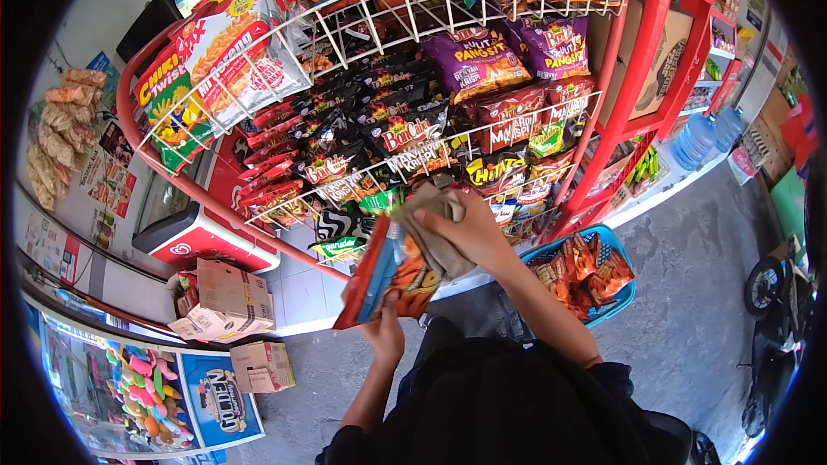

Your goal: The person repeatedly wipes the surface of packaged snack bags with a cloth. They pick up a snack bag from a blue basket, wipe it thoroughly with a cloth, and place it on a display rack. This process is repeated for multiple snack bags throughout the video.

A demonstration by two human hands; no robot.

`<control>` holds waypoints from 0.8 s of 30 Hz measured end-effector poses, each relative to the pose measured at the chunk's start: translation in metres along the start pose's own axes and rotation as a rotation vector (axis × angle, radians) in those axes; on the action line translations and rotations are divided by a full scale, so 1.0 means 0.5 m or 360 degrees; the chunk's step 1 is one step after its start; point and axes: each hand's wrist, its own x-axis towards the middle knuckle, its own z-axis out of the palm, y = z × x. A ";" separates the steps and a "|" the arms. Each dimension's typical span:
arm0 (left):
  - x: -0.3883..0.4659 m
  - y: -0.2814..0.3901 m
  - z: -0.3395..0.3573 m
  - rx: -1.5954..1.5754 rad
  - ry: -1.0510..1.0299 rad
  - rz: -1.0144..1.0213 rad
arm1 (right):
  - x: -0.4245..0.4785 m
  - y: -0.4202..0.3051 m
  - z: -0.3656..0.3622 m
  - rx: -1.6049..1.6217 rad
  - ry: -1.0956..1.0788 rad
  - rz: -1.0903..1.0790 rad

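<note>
My left hand grips the lower edge of an orange and blue snack bag, which is tilted in front of me. A folded grey-brown cloth is bunched in my right hand and lies against the bag's upper right side. Part of the bag's front is hidden behind the cloth. Just beyond both hands stands a wire snack rack, its tiers filled with packets. Black snack bags fill the middle tier, and purple snack bags sit to their right.
A blue plastic basket holding several orange snack bags is on the floor at my right. Cardboard boxes and a toy-filled glass cabinet stand at left. A red metal frame adjoins the rack; a motorcycle is far right.
</note>
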 end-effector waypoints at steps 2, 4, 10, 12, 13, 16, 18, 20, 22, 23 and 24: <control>0.006 0.006 -0.010 0.0001 -0.0008 0.0011 | -0.004 0.046 -0.005 -0.0481 0.0047 -0.0010; 0.009 0.014 -0.022 0.0004 -0.0088 -0.0063 | -0.017 0.083 -0.034 -0.0878 0.0163 0.0018; 0.024 0.020 0.029 -0.0198 0.0077 -0.0402 | -0.042 0.026 -0.013 -0.0380 0.0789 -0.0240; 0.013 -0.004 0.047 0.0004 -0.0104 -0.0395 | -0.056 -0.018 0.047 -0.0252 0.0678 -0.0369; -0.001 0.011 0.066 -0.0163 -0.0107 -0.0515 | -0.059 -0.021 0.066 -0.0334 0.0596 -0.0459; -0.004 0.019 0.077 -0.0450 -0.0011 -0.0530 | -0.047 -0.036 0.071 -0.0447 0.0617 -0.0434; 0.004 0.048 0.088 -0.0519 0.0137 -0.0437 | -0.053 -0.013 0.055 -0.0440 0.0686 -0.0352; 0.020 0.079 0.071 -0.0642 0.0300 -0.0427 | -0.062 0.040 0.017 -0.0561 0.0685 -0.0221; 0.046 0.091 0.039 -0.0761 0.0290 -0.0374 | -0.066 0.113 -0.023 -0.0795 0.0600 -0.0055; 0.046 0.096 0.042 -0.0788 0.0300 -0.0314 | -0.073 0.133 -0.029 -0.0309 0.0596 0.0079; 0.046 0.106 0.050 -0.0817 0.0317 -0.0256 | -0.078 0.132 -0.031 0.0171 0.0574 0.0215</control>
